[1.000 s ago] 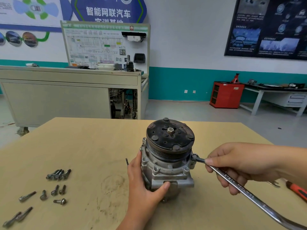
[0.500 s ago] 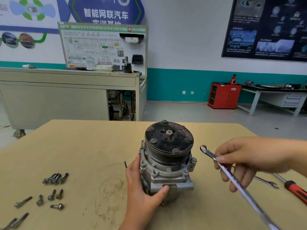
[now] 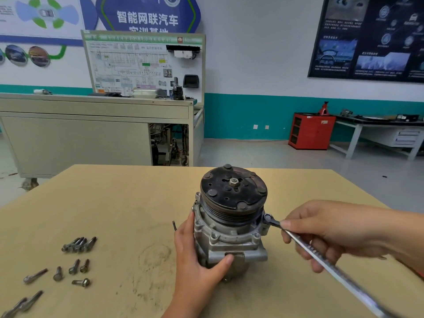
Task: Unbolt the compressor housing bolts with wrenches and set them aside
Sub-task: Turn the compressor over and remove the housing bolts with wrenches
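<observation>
Back against the compressor (image 3: pixel 229 228) comes the wrench (image 3: pixel 346 279): half a second ago I saw its ring end lifted clear, off to the right of the pulley. Now that ring touches the housing flange just under the pulley rim, on the side facing the right hand (image 3: pixel 332 232). Whether the ring is fully seated over a bolt head I cannot tell.

The compressor itself has not shifted. It stands upright on the table (image 3: pixel 128 203), with the black clutch plate and its centre nut facing up.

I have the right hand closed around the wrench shaft. One fingertip is pressed close behind the ring and the other fingers are curled under the shaft. From there the shaft runs down past that hand toward the lower right corner, where it blurs.

The left hand (image 3: pixel 197 260) grips the housing from the opposite side. Its thumb lies across the lower front of the body, and its fingers are hidden behind the casting.

Well out beyond the left hand's back, loose bolts (image 3: pixel 79 244) lie on the table. I see a tight cluster farthest from me, 2 side by side nearer, several singles around them, and 2 more at the frame's lower left edge.

Past the table stands a training bench with a wiring board (image 3: pixel 142 65). A red cabinet (image 3: pixel 311 130) sits against the teal-banded wall, far beyond the right hand.
</observation>
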